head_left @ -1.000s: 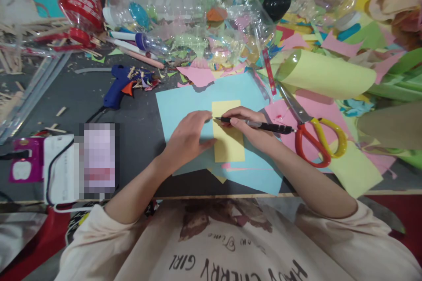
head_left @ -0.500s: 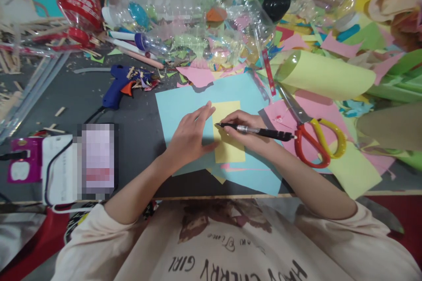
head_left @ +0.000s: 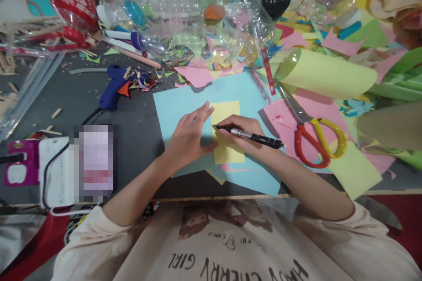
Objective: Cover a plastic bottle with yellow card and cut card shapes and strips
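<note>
Black pen (head_left: 252, 136): lay slantwise in the right hand (head_left: 247, 124), pinched between thumb and fingers, its tip at the left border of the yellow paper; whether the tip touched could not be told.
Left hand (head_left: 186, 134): rested palm-down over the blue sheet, thumb spread wide from the fingers, thumb tip at the yellow paper's left edge.
Yellow paper (head_left: 229, 154): lay on the blue sheet, between the hands.
Blue sheet (head_left: 176, 101): sat askew, its lower right corner close to the tabletop's front edge (head_left: 227, 197).
Room at left: dark tabletop (head_left: 135, 116) showed from the sheet across to the glue gun (head_left: 110, 90) and a pixelated device (head_left: 98, 158).
Crowded right: scissors (head_left: 306, 120) with red and yellow handles lay on pink paper (head_left: 273, 112), near the right forearm.
Far side: a pink scrap (head_left: 198, 77) met the sheet's top edge; clear bottles (head_left: 154, 0) lay beyond.
Hidden parts: the right hand covered some of the yellow paper; the sheet hid most of a yellow scrap (head_left: 219, 179).
Hard to read: the bottles overlapped in a glassy blur, cut off at the top.
</note>
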The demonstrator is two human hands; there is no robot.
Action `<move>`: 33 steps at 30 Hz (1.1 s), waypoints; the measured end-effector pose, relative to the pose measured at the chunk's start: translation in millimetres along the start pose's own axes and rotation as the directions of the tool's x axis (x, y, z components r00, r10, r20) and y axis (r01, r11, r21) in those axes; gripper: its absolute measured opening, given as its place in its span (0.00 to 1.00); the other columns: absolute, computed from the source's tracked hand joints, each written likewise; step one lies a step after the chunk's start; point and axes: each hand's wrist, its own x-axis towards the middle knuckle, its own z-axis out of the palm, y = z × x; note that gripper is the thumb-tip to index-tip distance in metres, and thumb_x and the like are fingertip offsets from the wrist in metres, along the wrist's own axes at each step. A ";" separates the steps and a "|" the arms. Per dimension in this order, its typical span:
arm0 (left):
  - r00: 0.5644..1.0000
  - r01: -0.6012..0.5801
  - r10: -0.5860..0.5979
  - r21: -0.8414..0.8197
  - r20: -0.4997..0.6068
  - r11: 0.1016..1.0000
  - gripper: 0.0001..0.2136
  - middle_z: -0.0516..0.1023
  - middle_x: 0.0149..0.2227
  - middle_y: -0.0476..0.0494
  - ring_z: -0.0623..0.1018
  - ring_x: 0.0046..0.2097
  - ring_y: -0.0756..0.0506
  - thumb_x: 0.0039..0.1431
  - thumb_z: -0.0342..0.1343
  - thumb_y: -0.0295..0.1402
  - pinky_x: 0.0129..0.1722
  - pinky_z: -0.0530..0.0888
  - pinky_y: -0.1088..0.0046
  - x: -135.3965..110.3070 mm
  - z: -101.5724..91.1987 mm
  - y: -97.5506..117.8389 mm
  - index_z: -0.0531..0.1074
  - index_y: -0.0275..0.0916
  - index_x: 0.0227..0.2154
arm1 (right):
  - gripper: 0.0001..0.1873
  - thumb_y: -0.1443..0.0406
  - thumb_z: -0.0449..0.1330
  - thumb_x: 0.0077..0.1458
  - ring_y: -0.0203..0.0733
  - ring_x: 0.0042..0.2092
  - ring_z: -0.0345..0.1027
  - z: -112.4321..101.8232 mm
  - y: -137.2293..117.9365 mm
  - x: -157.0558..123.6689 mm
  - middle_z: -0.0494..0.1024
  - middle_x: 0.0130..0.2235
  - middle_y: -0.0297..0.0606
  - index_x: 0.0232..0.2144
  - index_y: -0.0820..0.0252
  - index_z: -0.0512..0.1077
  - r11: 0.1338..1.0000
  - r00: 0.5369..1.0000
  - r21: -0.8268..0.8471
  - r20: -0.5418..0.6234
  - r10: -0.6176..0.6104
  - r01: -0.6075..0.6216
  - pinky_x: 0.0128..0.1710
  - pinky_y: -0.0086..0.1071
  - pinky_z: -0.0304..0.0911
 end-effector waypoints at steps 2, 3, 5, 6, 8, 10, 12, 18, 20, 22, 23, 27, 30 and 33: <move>1.000 0.001 -0.001 0.002 0.002 1.000 0.46 0.62 0.68 0.30 0.64 0.68 0.31 0.64 0.57 0.40 0.61 0.66 0.49 0.0 -0.2 0.3 0.28 0.43 0.71 | 0.08 0.62 0.58 0.55 0.35 0.28 0.69 0.1 0.5 0.1 0.81 0.30 0.35 0.31 0.57 0.76 1.000 1.000 -0.006 0.003 -0.003 0.003 0.29 0.30 0.61; 1.000 0.000 0.000 0.003 0.000 1.000 0.45 0.62 0.68 0.30 0.64 0.68 0.31 0.64 0.57 0.40 0.62 0.66 0.50 -0.1 -0.3 0.4 0.28 0.44 0.71 | 0.08 0.62 0.58 0.56 0.35 0.28 0.69 0.2 0.8 0.2 0.81 0.30 0.35 0.31 0.57 0.76 1.000 1.000 -0.008 0.002 -0.005 0.005 0.29 0.30 0.61; 1.000 -0.005 0.005 0.003 -0.005 1.000 0.45 0.62 0.68 0.30 0.64 0.68 0.31 0.64 0.57 0.40 0.62 0.66 0.50 -0.2 -0.5 0.7 0.28 0.44 0.71 | 0.08 0.62 0.58 0.56 0.36 0.28 0.69 0.5 1.2 0.5 0.81 0.29 0.35 0.31 0.57 0.76 1.000 1.000 -0.014 -0.001 -0.008 0.008 0.29 0.30 0.62; 1.000 -0.007 0.007 0.003 -0.006 1.000 0.45 0.63 0.68 0.30 0.64 0.68 0.31 0.64 0.57 0.40 0.62 0.66 0.50 -0.2 -0.5 0.8 0.29 0.44 0.71 | 0.08 0.62 0.58 0.56 0.36 0.28 0.69 0.6 1.4 0.6 0.81 0.29 0.35 0.31 0.57 0.77 1.000 1.000 -0.016 -0.002 -0.011 0.011 0.29 0.30 0.62; 1.000 -0.006 0.006 0.003 -0.002 1.000 0.45 0.63 0.68 0.30 0.64 0.68 0.31 0.64 0.57 0.40 0.62 0.66 0.50 -0.2 -0.5 0.6 0.29 0.44 0.71 | 0.08 0.62 0.58 0.56 0.36 0.28 0.69 0.7 1.6 0.8 0.81 0.29 0.35 0.31 0.57 0.77 1.000 1.000 -0.017 -0.004 -0.023 0.023 0.29 0.30 0.62; 1.000 -0.001 0.001 -0.003 0.001 1.000 0.44 0.63 0.68 0.29 0.64 0.68 0.31 0.64 0.57 0.40 0.62 0.66 0.50 -0.3 -0.2 0.1 0.30 0.44 0.71 | 0.08 0.62 0.58 0.56 0.36 0.28 0.69 0.5 1.5 0.8 0.81 0.29 0.36 0.31 0.58 0.76 0.999 0.999 -0.017 -0.003 -0.038 0.038 0.29 0.30 0.62; 1.000 0.001 -0.001 -0.006 -0.001 1.000 0.44 0.62 0.68 0.29 0.64 0.68 0.31 0.64 0.57 0.41 0.62 0.66 0.50 -0.2 0.0 -0.4 0.31 0.43 0.71 | 0.08 0.63 0.58 0.57 0.36 0.28 0.69 0.0 1.1 0.7 0.81 0.30 0.36 0.31 0.58 0.76 0.999 0.999 -0.021 0.003 -0.044 0.044 0.30 0.30 0.62; 0.999 0.033 -0.033 0.003 0.014 0.999 0.41 0.61 0.69 0.30 0.63 0.68 0.32 0.64 0.56 0.41 0.63 0.65 0.51 0.0 0.1 0.3 0.36 0.42 0.71 | 0.08 0.63 0.57 0.57 0.37 0.30 0.71 -1.3 0.1 -0.4 0.81 0.31 0.37 0.32 0.57 0.76 0.998 0.999 -0.031 0.003 -0.046 0.046 0.32 0.31 0.64; 0.999 0.039 -0.039 -0.008 0.010 0.999 0.41 0.62 0.68 0.30 0.63 0.68 0.32 0.64 0.56 0.41 0.63 0.64 0.50 0.1 -0.2 0.7 0.38 0.42 0.71 | 0.08 0.63 0.57 0.57 0.38 0.30 0.71 -1.1 0.5 -0.5 0.81 0.31 0.37 0.32 0.57 0.77 0.998 0.998 -0.029 -0.007 -0.063 0.063 0.32 0.32 0.65; 0.999 0.041 -0.040 -0.020 0.014 0.999 0.41 0.62 0.68 0.30 0.64 0.68 0.31 0.63 0.57 0.41 0.63 0.65 0.50 0.5 -0.9 1.0 0.39 0.42 0.71 | 0.08 0.63 0.57 0.57 0.38 0.30 0.71 -0.8 1.3 -0.3 0.81 0.30 0.37 0.32 0.57 0.77 0.998 0.998 -0.021 -0.005 -0.064 0.064 0.32 0.32 0.65; 0.999 0.046 -0.046 -0.022 0.021 0.999 0.41 0.61 0.69 0.30 0.64 0.68 0.31 0.63 0.56 0.40 0.63 0.65 0.49 0.7 -1.4 1.3 0.39 0.42 0.71 | 0.08 0.63 0.57 0.57 0.38 0.30 0.71 -0.7 1.7 0.0 0.81 0.30 0.37 0.32 0.57 0.77 0.998 0.998 -0.018 0.003 -0.060 0.060 0.32 0.32 0.65; 0.997 0.064 -0.063 -0.011 0.054 0.998 0.40 0.60 0.69 0.30 0.63 0.68 0.31 0.62 0.56 0.39 0.63 0.64 0.47 1.7 -3.5 2.4 0.40 0.42 0.70 | 0.08 0.63 0.58 0.57 0.38 0.30 0.71 -0.5 2.1 0.6 0.81 0.31 0.37 0.32 0.57 0.77 0.999 0.999 -0.018 0.025 -0.047 0.047 0.33 0.32 0.66; 0.997 0.057 -0.056 -0.007 0.054 0.998 0.40 0.61 0.69 0.29 0.63 0.68 0.31 0.61 0.57 0.38 0.63 0.64 0.49 1.9 -3.9 2.7 0.41 0.40 0.70 | 0.08 0.64 0.57 0.57 0.38 0.31 0.72 0.1 1.0 -0.1 0.82 0.32 0.38 0.33 0.57 0.77 0.999 0.999 -0.020 -0.001 -0.036 0.036 0.33 0.32 0.66; 0.998 0.056 -0.056 -0.008 0.043 0.998 0.39 0.61 0.68 0.30 0.63 0.68 0.32 0.62 0.57 0.39 0.63 0.65 0.50 1.5 -3.3 2.0 0.43 0.40 0.70 | 0.08 0.64 0.57 0.57 0.38 0.31 0.73 0.5 1.0 -0.6 0.82 0.33 0.38 0.33 0.58 0.77 0.999 0.999 -0.020 -0.036 -0.032 0.032 0.33 0.32 0.66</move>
